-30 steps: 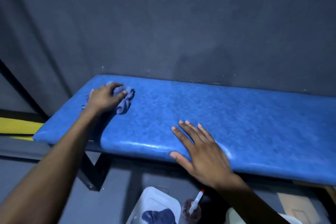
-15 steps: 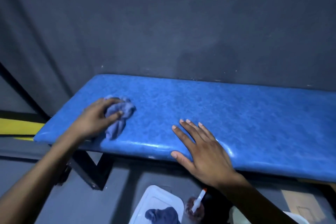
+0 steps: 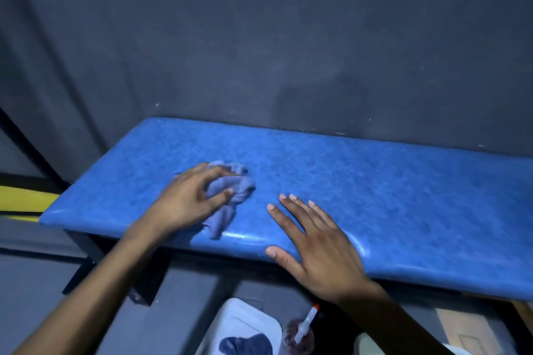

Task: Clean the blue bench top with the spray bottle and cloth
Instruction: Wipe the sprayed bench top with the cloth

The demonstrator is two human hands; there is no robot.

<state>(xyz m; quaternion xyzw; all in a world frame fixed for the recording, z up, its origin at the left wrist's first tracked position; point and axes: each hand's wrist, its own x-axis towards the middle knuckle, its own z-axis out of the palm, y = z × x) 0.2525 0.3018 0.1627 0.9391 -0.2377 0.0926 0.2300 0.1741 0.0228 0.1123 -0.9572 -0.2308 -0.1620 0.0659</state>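
The blue padded bench top (image 3: 360, 181) runs left to right against a dark wall. My left hand (image 3: 187, 202) presses a crumpled pale blue cloth (image 3: 230, 193) onto the bench's left half, near the front edge. My right hand (image 3: 314, 245) lies flat on the front edge, fingers spread, holding nothing, just right of the cloth. On the floor below stands a spray bottle (image 3: 300, 334) with a white and orange nozzle.
A white tub (image 3: 242, 323) with a dark blue cloth (image 3: 245, 344) in it sits on the floor beside the bottle. The bench's black metal leg (image 3: 144, 277) stands under its left part. A yellow strip (image 3: 26, 199) runs at the far left.
My left hand has dragged the cloth from the back left of the bench toward the front and to the right, closer to my right hand. My right hand has stayed put.
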